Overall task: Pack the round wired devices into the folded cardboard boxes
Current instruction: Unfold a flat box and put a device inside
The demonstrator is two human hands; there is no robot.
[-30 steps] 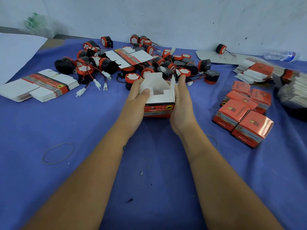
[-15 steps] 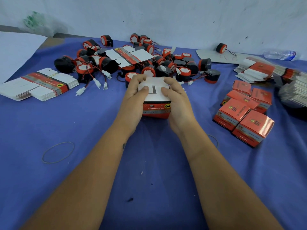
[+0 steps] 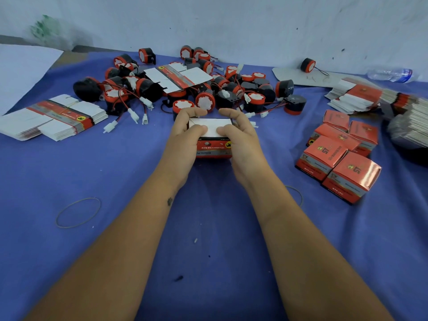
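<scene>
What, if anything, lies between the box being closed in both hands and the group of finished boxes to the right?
Nothing visible does. The box, gripped by the left hand and right hand, is separated from the finished boxes only by bare blue cloth; the rubber band lies nearer the person.

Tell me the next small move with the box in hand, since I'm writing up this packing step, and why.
Probably press the white flaps flat with both thumbs to finish this end. The left hand and right hand hold the box from either side, thumbs on the flaps, which look folded in but not yet tucked. Whether a device is inside cannot be seen.
</scene>
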